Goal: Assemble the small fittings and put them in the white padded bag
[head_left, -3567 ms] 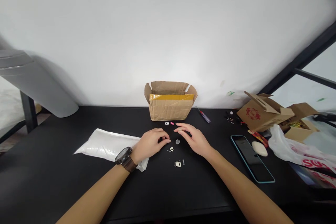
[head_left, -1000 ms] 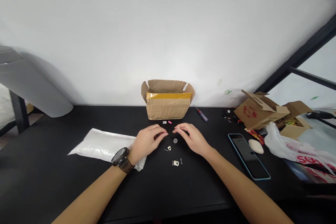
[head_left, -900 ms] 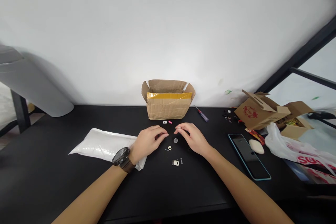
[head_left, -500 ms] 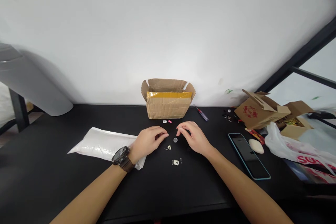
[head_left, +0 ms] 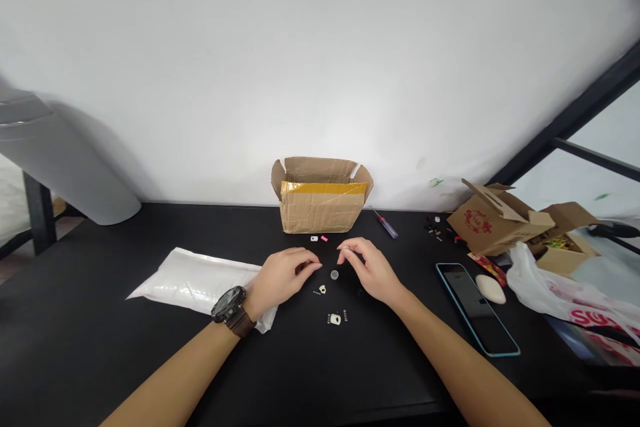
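My left hand (head_left: 283, 279), with a dark watch (head_left: 230, 307) on its wrist, rests beside a white padded mailer (head_left: 195, 278). Its thumb and fingertips come together; anything between them is too small to make out. Across a small gap, my right hand (head_left: 371, 271) pinches a tiny pale thing at its fingertips whose kind I cannot tell. Between and below the hands lie a small round grey disc (head_left: 335, 275), a small cream part (head_left: 323, 289) with a thin pin (head_left: 317, 292), and a larger cream piece (head_left: 335, 319) between two rows of tiny parts.
An open cardboard box (head_left: 324, 210) stands against the wall, with small white (head_left: 314, 239) and pink (head_left: 325, 238) pieces before it. A screwdriver (head_left: 387, 225) lies to its right. Farther right are a phone (head_left: 477, 310), a white oval object (head_left: 491, 289), more boxes (head_left: 493, 217) and a plastic bag (head_left: 555, 293).
The camera view has tilted slightly, so everything sits a little lower. Both hands keep almost the same place and pose; the small parts on the table stay where they were.
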`<state>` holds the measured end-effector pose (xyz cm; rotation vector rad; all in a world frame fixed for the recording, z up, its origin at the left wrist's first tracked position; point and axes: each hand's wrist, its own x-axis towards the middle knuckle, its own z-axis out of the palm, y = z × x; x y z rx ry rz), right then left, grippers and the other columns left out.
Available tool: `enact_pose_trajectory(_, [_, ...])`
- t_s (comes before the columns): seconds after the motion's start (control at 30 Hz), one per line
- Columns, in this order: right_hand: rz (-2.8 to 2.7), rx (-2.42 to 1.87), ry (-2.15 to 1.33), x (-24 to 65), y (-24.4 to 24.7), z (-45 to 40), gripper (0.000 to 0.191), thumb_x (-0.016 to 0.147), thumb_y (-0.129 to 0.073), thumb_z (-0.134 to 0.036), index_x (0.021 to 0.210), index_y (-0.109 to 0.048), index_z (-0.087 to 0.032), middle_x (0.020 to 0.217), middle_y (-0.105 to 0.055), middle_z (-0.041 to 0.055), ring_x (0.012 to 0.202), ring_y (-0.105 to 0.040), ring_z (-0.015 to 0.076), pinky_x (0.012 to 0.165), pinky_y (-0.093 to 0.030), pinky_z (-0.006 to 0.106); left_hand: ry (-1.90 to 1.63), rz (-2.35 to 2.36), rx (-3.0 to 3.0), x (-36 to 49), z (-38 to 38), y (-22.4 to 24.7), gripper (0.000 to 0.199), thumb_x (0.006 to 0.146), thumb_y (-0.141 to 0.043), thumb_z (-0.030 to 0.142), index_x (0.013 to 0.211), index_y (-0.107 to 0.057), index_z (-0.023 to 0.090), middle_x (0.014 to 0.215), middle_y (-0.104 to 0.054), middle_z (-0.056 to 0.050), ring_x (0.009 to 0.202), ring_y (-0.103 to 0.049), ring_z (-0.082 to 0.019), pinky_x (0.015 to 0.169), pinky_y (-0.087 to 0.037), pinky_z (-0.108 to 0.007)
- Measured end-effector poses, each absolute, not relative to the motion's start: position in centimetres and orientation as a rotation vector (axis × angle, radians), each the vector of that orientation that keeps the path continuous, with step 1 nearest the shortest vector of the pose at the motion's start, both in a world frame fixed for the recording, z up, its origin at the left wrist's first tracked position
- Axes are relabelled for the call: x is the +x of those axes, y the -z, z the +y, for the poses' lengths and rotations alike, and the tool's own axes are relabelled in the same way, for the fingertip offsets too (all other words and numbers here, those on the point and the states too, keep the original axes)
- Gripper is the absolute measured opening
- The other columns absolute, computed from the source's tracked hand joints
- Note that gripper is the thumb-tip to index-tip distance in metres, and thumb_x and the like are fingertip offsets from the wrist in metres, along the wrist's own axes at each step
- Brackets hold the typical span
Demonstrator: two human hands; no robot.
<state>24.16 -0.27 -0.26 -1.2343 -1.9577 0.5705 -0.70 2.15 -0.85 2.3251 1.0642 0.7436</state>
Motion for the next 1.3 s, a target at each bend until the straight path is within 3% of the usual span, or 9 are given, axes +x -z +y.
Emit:
enact_pose_trajectory(0.1, [-1.976,-1.224,-0.529,24.16,0.03,-0.39,0.024,0.107,-0.047,-0.033,0.095,-0.067,-0.026,0.098,-0.075,0.002,0.102,-0.066,0.0229,0.096,-0.045,0.04,-0.751,1.065,2.326,-0.65,2.17,0.91,0.022,0.103,-0.054,0.038,0.099,-0.073,0.028,0.098,-0.074,0.003,0.087,-0.067,-0.015,0.077,-0.047,-0.026])
enact_pose_trajectory(0.43, [-1.825,-1.252,-0.637,24.44,0.69,-0.03,0.02,0.109,-0.041,-0.036,0.108,-0.057,-0.025,0.089,-0.071,0.0016,0.09,-0.067,0.0203,0.088,-0.048,0.035,-0.743,1.064,2.325,-0.71,2.04,1.04,0.024,0.103,-0.053,0.04,0.098,-0.073,0.028,0.098,-0.074,0.003,0.085,-0.067,-0.016,0.076,-0.046,-0.026])
enact_pose_trajectory(0.87, [-1.907,-1.253,-0.556,24.25,0.03,-0.41,0.025,0.108,-0.044,-0.034,0.089,-0.058,-0.025,0.09,-0.069,0.0016,0.091,-0.066,0.0204,0.09,-0.046,0.036,-0.743,1.055,2.314,-0.7,2.02,0.79,0.027,0.104,-0.051,0.04,0.098,-0.074,0.026,0.099,-0.075,0.001,0.084,-0.066,-0.016,0.077,-0.049,-0.027])
enact_pose_trajectory(1.3, [-1.953,-1.225,-0.565,24.33,0.55,-0.47,0.018,0.107,-0.048,-0.034,0.1,-0.062,-0.025,0.086,-0.071,0.0017,0.092,-0.068,0.0215,0.093,-0.049,0.039,-0.714,1.052,2.323,-0.69,2.02,0.75,0.025,0.104,-0.052,0.04,0.099,-0.073,0.028,0.097,-0.074,0.002,0.087,-0.067,-0.016,0.079,-0.047,-0.027])
